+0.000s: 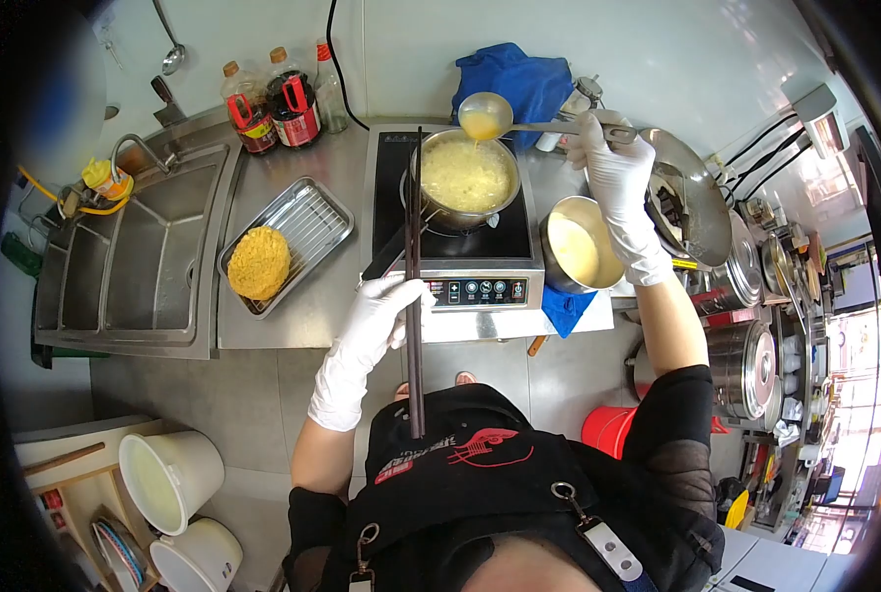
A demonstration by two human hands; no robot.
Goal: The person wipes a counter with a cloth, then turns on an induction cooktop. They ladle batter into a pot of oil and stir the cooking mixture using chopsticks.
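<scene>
My right hand (615, 173), in a white glove, is closed around the handle of a ladle (486, 116). Yellowish liquid fills the ladle's bowl, tipped over the far edge of a pot (495, 212), and a thin stream seems to run down. Foamy pale-yellow contents (460, 173) fill the pot, which sits on an induction cooker (386, 168). My left hand (371, 321), also gloved, grips long dark chopsticks (414, 340) pointing toward the pot. The pot's black handle (389, 255) ends just by this hand; whether they touch I cannot tell. Below my right hand stands a second pot (581, 247) of pale-yellow liquid.
A golden breaded round (259, 263) lies on a racked metal tray (327, 212), left of the cooker. Farther left is a steel sink (164, 257). Sauce bottles (297, 113) stand by the wall. A wok (692, 197) is at right; white buckets (169, 483) stand on the floor.
</scene>
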